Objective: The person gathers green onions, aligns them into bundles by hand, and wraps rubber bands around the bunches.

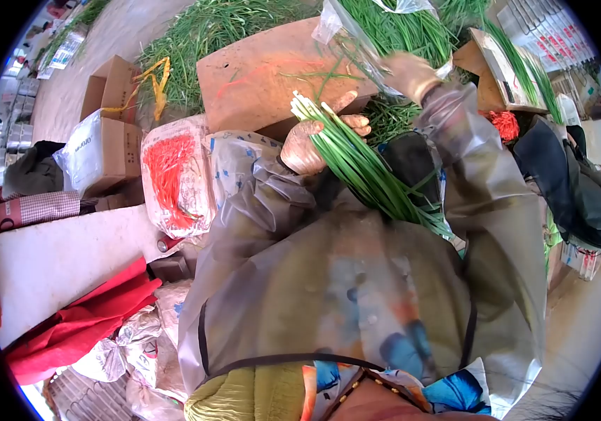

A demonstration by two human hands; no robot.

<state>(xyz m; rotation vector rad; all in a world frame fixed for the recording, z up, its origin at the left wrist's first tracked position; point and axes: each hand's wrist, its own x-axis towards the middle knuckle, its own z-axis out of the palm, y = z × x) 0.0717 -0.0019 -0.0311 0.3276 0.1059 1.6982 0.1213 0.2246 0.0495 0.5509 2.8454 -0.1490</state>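
Observation:
My left hand (303, 149), in what looks like a tan glove, is closed around a bunch of garlic chives (378, 172). Their white ends point up and left, and the green leaves hang down to the right across my clear plastic smock (342, 274). Farther off and to the right, my right hand (409, 75) reaches to the edge of a heap of chives (402, 31) partly covered by clear plastic (357, 38). Motion smears its fingers, so any grip there is unclear. A brown board (258, 70) with a few loose green blades stands just beyond my left hand.
Bright red strands (168, 175) lie on a white sack (202, 189) at left. Cardboard boxes (121, 144) and a white board (69, 252) sit beyond. Loose greens (195, 42) cover the floor ahead. At right are another box (507, 74) and dark cloth (567, 182).

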